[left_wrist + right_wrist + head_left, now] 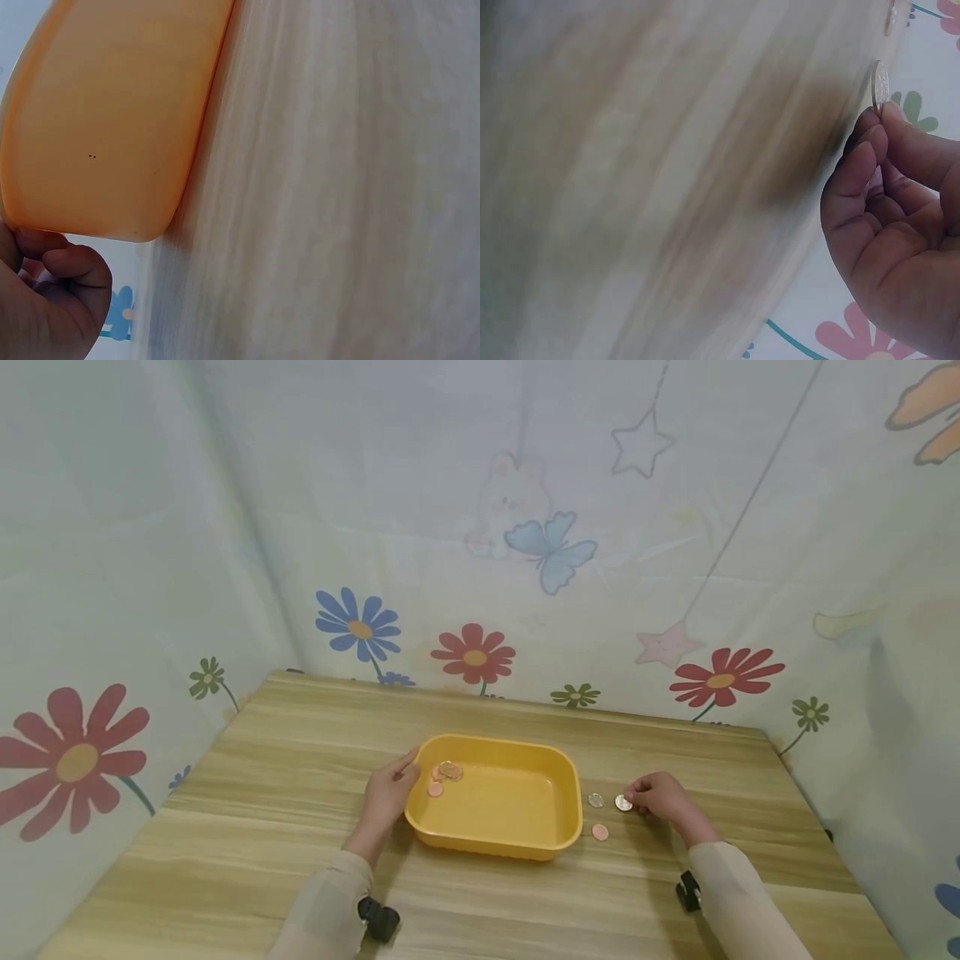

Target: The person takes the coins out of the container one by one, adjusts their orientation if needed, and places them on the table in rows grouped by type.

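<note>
A yellow plastic tray [495, 847] stands on the table, with several copper-coloured and pale coins [435, 789] at its left end. My left hand [392, 789] grips the tray's left rim, thumb on top; the left wrist view shows its fingers curled at the tray wall [97, 157]. To the right of the tray, my right hand [660, 795] pinches a silver coin [623, 802] between thumb and fingertips. That coin [880, 84] stands out past the fingertips in the right wrist view. Between tray and right hand lie another silver coin [596, 800] and a copper-coloured coin [600, 832].
The wood-grain table [300, 760] runs back to a pale curtain [420, 510] printed with flowers, stars and a butterfly. Curtain also hangs along the left and right sides. Black cameras [378, 919] sit at both wrists.
</note>
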`<state>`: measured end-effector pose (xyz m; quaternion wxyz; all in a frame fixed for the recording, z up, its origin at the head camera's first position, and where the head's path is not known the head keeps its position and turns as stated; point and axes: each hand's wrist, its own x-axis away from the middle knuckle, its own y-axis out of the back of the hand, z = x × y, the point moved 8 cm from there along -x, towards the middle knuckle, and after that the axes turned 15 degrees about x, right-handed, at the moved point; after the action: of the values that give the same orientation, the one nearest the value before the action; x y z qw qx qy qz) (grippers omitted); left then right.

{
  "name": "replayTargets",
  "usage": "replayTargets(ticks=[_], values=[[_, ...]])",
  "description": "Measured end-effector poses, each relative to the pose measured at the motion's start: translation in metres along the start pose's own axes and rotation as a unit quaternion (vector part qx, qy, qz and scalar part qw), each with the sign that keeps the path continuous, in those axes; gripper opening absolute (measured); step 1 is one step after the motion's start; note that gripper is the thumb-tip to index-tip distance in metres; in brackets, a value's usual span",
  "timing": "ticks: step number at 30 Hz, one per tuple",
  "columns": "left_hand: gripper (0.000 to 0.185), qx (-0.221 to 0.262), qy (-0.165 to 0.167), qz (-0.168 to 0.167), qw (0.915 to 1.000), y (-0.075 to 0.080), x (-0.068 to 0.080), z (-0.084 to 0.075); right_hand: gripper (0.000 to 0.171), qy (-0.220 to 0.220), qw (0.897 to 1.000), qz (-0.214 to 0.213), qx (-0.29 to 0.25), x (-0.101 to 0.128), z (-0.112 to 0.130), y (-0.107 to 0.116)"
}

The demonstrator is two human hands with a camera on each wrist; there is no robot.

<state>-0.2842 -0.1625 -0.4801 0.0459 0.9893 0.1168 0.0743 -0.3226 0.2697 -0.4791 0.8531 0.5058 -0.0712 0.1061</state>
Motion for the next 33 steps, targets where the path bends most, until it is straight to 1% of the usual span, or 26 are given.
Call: replayTargets(ticks=[7, 13, 16, 24, 33], values=[[0.043, 0.005, 0.007, -0.003, 1.0000, 0.0000, -0.0006, -0.0003, 0.017, -0.001, 1.000, -0.002, 0.031, -0.0041, -0.0010, 0.0000], [0.043, 0.006, 0.005, -0.001, 1.0000, -0.0003, -0.0016, 0.0012, 0.018, 0.004, 0.999, -0.004, 0.054, -0.0046, 0.0011, 0.0015], [0.044, 0.004, 0.002, -0.001, 1.0000, -0.0003, -0.0016, 0.0014, 0.017, 0.002, 0.998, -0.002, 0.057, -0.0049, 0.0009, 0.0014], [0.044, 0.005, 0.003, 0.000, 1.0000, -0.0008, -0.0023, 0.0017, 0.016, 0.023, 0.997, -0.011, 0.072, -0.0047, 0.0062, 0.0013], [0.044, 0.008, 0.008, 0.006, 0.9999, -0.0014, -0.0027, 0.0020, 0.015, 0.017, 0.996, -0.013, 0.087, -0.0060, 0.0081, 0.0013]])
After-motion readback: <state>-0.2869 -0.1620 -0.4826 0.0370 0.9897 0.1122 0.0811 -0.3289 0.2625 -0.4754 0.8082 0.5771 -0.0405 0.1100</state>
